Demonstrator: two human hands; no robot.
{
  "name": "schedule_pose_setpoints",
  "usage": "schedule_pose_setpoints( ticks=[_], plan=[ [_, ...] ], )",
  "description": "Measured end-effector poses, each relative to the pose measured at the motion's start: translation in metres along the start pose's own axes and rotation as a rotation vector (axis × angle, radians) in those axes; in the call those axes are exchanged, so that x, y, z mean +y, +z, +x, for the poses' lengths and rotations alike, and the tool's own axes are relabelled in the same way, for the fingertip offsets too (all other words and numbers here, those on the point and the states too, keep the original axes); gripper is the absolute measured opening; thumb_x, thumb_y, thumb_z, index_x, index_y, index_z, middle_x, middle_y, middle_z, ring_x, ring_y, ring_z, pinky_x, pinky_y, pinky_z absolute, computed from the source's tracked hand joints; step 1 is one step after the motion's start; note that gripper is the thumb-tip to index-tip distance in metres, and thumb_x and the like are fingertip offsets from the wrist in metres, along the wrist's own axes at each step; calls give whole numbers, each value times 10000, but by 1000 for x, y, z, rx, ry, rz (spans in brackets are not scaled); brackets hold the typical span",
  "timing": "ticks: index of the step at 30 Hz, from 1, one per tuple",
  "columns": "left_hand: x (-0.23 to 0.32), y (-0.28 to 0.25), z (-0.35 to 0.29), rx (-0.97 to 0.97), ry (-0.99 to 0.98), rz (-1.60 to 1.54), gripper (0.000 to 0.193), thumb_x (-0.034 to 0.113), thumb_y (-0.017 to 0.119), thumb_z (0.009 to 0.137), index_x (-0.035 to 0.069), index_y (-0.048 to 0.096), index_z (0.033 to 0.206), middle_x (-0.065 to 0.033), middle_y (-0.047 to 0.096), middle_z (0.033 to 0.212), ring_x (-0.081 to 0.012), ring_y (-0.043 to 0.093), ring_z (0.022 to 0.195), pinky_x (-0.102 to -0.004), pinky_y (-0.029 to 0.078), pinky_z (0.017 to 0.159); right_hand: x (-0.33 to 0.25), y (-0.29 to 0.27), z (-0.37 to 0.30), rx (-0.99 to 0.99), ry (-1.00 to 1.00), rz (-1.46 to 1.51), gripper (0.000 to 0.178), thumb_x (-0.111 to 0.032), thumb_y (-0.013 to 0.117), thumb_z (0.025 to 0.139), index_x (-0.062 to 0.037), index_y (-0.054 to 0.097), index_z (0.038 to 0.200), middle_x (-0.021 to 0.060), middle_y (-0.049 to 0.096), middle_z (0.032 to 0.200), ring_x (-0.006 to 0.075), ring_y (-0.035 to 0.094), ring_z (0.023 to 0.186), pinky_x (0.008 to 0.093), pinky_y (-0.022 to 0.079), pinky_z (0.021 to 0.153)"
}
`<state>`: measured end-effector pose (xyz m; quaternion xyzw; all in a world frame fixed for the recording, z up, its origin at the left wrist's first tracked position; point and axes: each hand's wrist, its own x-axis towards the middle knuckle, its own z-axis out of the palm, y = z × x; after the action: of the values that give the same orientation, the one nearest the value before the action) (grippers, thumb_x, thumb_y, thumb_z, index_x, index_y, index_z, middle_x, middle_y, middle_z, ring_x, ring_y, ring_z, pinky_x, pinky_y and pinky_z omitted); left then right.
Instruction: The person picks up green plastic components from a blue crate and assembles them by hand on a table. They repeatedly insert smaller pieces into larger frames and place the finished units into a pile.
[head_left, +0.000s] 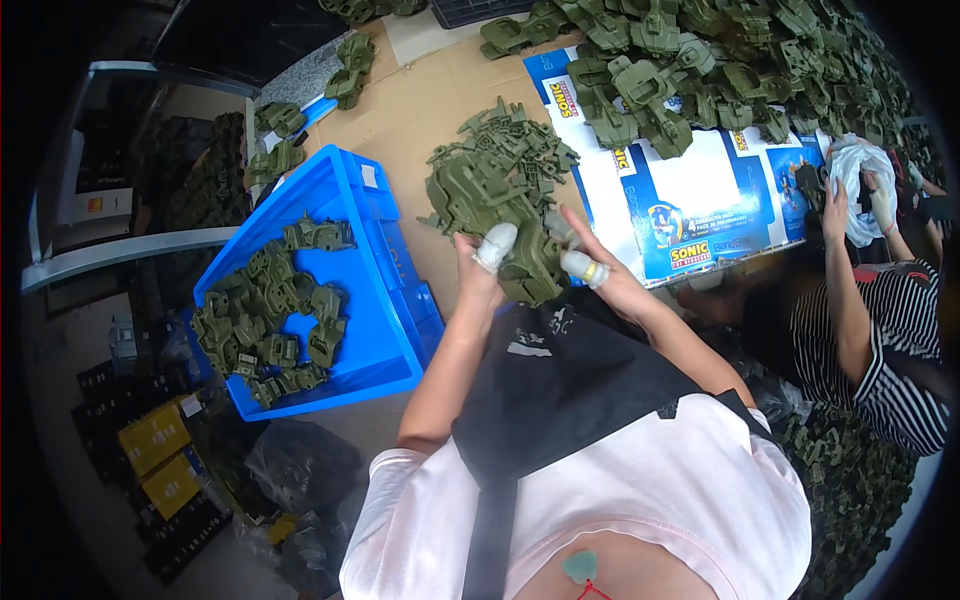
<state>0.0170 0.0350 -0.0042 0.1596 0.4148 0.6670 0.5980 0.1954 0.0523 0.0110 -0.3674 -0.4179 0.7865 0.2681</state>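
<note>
Between my hands, at the near edge of the cardboard-covered table, is an olive-green molded plastic part (533, 262) shaped like a toy vehicle body. My left hand (483, 262) grips its left side, a white-wrapped thumb lying on top. On its right side, my right hand (598, 262) has white-covered fingertips against the edge, with a yellow band round the thumb; the fingers underneath are hidden. Just beyond sits a pile of small green plastic pieces (515, 145), with larger green body parts (465, 190) on its near left.
A blue plastic bin (375, 300) holding several green parts (270, 310) stands tilted at my left. Flattened printed cardboard (700, 205) lies to the right, below a large heap of green parts (690, 70). At far right, a person in a striped shirt (880, 350) handles a white plastic bag (862, 185).
</note>
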Motion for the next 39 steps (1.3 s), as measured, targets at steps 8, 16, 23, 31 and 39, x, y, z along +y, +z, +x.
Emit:
schedule_pose_setpoints(
  ticks=[8,16,23,31,39],
  plan=[
    [31,11,-10,-54,368,558,1022,249,697,735,195,-81,1395,-176,251,1369,-286,383,1208,-431,344,977,-9,-20,0,-18,-111,-436,678,-222,645,790,-59,304,1352,141,504,1228,257,499,1125,322,392,920],
    [35,31,0,-1160,-120,1584,715,169,648,714,99,316,1343,-178,475,1213,-344,459,1114,-460,252,1030,-32,-24,-25,-245,-42,-1166,586,-109,536,747,33,343,1283,270,495,1156,374,498,1068,401,392,919],
    [28,19,-17,-1037,-54,1480,816,-34,556,576,98,325,1347,-173,517,1135,-339,471,1054,-378,333,956,-12,-30,-27,-307,-12,-1152,549,-160,528,793,39,363,1277,278,454,1195,384,462,1109,401,374,940],
    [30,21,-19,-934,-151,1527,769,-29,522,554,150,425,1296,-162,551,1017,-299,502,1009,-385,261,1005,-5,-20,-26,-168,-38,-1039,457,-131,558,753,-23,503,1194,262,563,1039,375,497,1067,397,395,921],
    [23,2,-18,-928,-36,1513,714,-19,550,614,102,404,1302,-174,558,1040,-312,500,1048,-412,213,1056,-9,-9,-35,-213,-13,-1152,567,-130,567,767,-54,388,1300,269,501,1056,403,511,982,402,406,886]
  ],
)
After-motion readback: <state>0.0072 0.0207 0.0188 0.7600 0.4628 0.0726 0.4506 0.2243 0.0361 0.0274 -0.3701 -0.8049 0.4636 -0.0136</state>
